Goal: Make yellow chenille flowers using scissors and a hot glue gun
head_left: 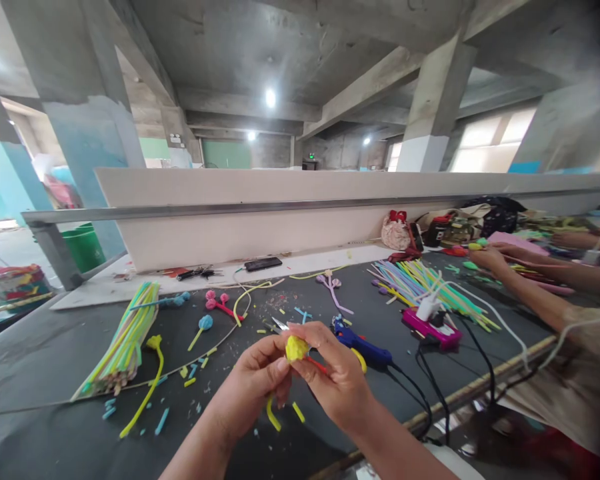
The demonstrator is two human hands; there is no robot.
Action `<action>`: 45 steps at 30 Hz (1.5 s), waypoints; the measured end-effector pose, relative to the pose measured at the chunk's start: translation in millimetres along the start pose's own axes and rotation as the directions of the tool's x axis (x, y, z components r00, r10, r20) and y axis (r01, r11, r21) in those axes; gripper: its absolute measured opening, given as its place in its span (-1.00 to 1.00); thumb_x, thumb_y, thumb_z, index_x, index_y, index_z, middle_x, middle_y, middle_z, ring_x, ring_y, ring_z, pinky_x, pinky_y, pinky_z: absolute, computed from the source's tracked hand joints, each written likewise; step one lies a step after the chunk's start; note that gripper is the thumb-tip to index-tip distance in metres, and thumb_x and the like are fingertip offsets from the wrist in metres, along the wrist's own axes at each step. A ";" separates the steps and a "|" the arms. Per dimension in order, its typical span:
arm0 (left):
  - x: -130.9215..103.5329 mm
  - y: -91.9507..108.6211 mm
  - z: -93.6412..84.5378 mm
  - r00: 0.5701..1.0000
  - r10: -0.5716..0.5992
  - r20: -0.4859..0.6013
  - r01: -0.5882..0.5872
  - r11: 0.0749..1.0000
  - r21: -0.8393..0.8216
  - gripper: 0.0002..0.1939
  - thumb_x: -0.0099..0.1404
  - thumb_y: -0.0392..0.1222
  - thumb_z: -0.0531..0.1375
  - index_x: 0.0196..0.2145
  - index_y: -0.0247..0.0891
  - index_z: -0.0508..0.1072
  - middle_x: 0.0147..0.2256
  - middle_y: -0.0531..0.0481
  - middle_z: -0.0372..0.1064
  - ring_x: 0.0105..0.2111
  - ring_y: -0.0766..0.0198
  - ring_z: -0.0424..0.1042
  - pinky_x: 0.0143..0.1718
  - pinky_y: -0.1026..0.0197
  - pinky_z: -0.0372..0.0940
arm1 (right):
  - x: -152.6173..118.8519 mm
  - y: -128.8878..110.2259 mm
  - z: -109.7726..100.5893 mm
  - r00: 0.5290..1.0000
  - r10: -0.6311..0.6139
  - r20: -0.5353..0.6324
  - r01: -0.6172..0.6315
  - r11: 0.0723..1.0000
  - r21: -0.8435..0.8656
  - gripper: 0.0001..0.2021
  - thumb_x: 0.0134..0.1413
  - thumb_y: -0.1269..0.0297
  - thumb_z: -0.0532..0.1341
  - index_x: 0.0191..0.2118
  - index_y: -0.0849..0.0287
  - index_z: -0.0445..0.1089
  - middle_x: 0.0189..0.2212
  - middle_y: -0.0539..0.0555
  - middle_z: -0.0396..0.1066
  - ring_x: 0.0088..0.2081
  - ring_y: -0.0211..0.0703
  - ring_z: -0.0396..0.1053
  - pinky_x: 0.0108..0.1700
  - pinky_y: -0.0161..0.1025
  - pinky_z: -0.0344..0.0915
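Observation:
A small fuzzy yellow ball (297,348) is pinched between my two hands above the dark table. The fingers of my left hand (263,370) close on its left side, and a curved yellow stem hangs below them. My right hand (333,377) holds the ball from the right; a scissor blade (280,325) sticks out past its fingers, and red and yellow handle parts show by the palm. Behind my right hand lies a blue glue gun (367,348). Short cut yellow and blue pieces are scattered on the dark tabletop (180,447).
Left, a bundle of green and yellow stems (125,340) and a yellow flower stem (157,373). Farther back are a phone (263,264) and pink balls (217,300). Right, a magenta power strip (433,328) with cables, more stems (430,290), and another person's arms (525,280).

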State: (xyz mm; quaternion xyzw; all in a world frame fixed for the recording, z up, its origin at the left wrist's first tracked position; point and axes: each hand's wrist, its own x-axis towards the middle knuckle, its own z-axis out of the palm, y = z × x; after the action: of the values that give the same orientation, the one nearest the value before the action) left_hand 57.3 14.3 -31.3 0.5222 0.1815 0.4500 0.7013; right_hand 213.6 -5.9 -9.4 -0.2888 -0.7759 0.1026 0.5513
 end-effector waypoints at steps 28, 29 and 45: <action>0.4 -2.8 2.5 0.995 0.003 -0.103 -0.016 0.992 -0.123 -0.72 0.13 -0.10 0.25 -0.56 -0.33 0.30 -0.69 0.15 0.12 -0.77 0.54 0.04 -0.75 0.41 -0.05 | -6.5 2.0 18.3 0.978 0.196 -0.071 -0.188 0.976 0.110 -0.66 0.09 0.40 0.19 -0.02 -0.06 0.40 -0.10 0.04 0.47 -0.10 -0.10 0.43 -0.05 -0.17 0.38; 0.9 -1.8 2.5 0.996 0.012 -0.089 -0.023 0.992 -0.123 -0.70 0.13 -0.09 0.24 -0.58 -0.34 0.29 -0.71 0.15 0.12 -0.78 0.54 0.04 -0.76 0.41 -0.06 | -6.8 2.5 18.6 0.974 0.212 -0.085 -0.202 0.973 0.114 -0.67 0.09 0.39 0.19 -0.03 -0.07 0.41 -0.09 0.03 0.47 -0.10 -0.10 0.43 -0.05 -0.17 0.38; 6.5 2.3 3.9 0.997 -0.047 -0.057 0.038 0.988 -0.153 -0.63 0.15 0.05 0.20 -0.37 -0.39 0.43 -0.48 -0.05 0.38 -0.70 0.45 0.25 -0.68 0.34 0.24 | 1.9 10.4 18.8 0.745 0.663 0.066 -0.507 0.500 0.703 -0.62 -0.04 0.21 0.31 -0.03 -0.01 0.41 -0.17 0.07 0.52 -0.32 -0.14 0.46 -0.11 -0.03 0.37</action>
State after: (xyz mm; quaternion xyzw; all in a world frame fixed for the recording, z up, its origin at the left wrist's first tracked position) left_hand 62.5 17.5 -26.3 0.4497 0.1789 0.4629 0.7426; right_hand 199.5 6.6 -19.8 -0.3211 -0.4719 0.5294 0.6276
